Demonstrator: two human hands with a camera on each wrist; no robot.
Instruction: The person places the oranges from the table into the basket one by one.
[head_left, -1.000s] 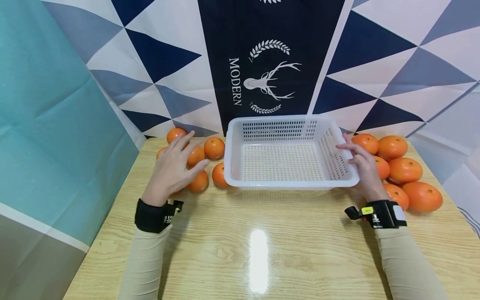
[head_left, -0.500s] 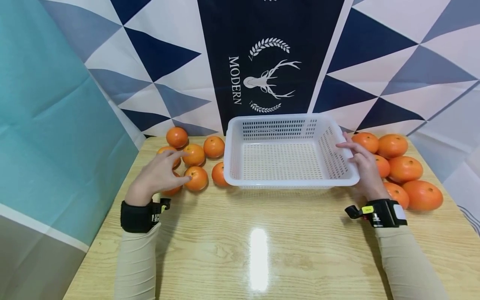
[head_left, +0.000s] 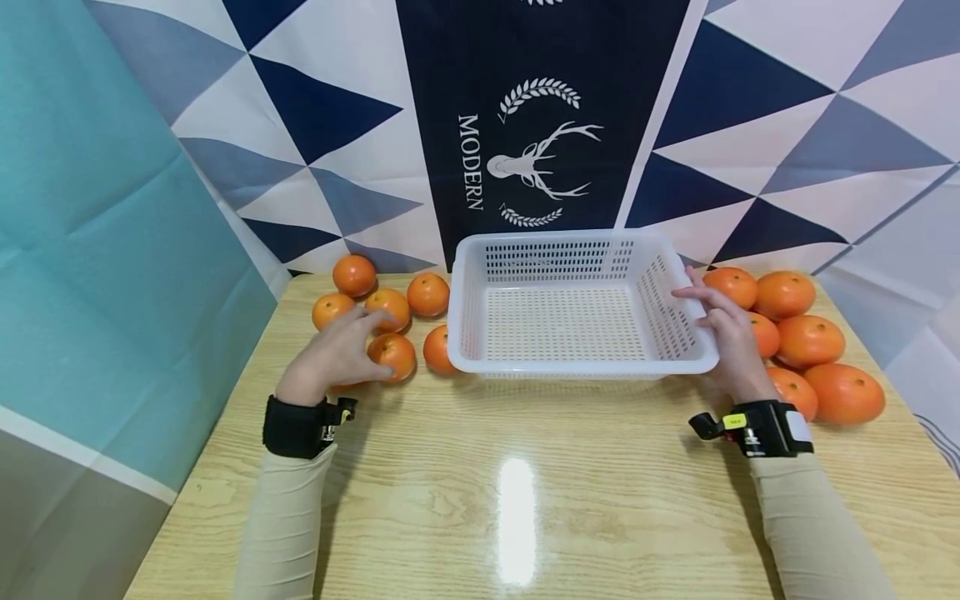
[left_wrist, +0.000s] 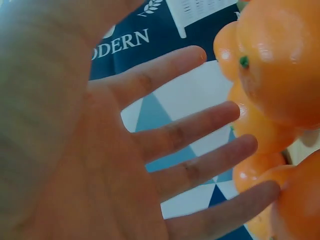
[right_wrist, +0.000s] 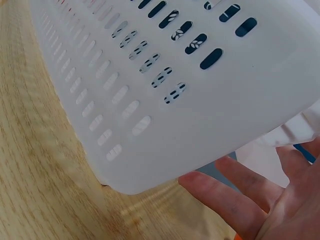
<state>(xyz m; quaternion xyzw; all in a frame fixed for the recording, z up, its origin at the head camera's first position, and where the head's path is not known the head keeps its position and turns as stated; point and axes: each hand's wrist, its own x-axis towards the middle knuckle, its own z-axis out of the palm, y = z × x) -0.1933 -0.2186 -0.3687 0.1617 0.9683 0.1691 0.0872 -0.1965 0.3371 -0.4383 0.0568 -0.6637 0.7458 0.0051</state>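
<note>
One white basket (head_left: pixel 585 367), with the left hand (head_left: pixel 336 354) off its left end and the right hand (head_left: pixel 737 354) on its right rim.
Left of the basket, the left hand has thumb and fingers spread wide, enclosing nothing; the thumb-side orange (head_left: pixel 396 351) lies at the opening between them, toward the basket, and whether skin touches it cannot be told. That orange is round, offering no long axis, and the left hand is far the nearer. The basket's long axis runs left to right; at its far end the right hand lightly pinches the rim, some fingers outside it, just beside the right-hand oranges (head_left: pixel 812 340) on the table (head_left: pixel 600 500).
</note>
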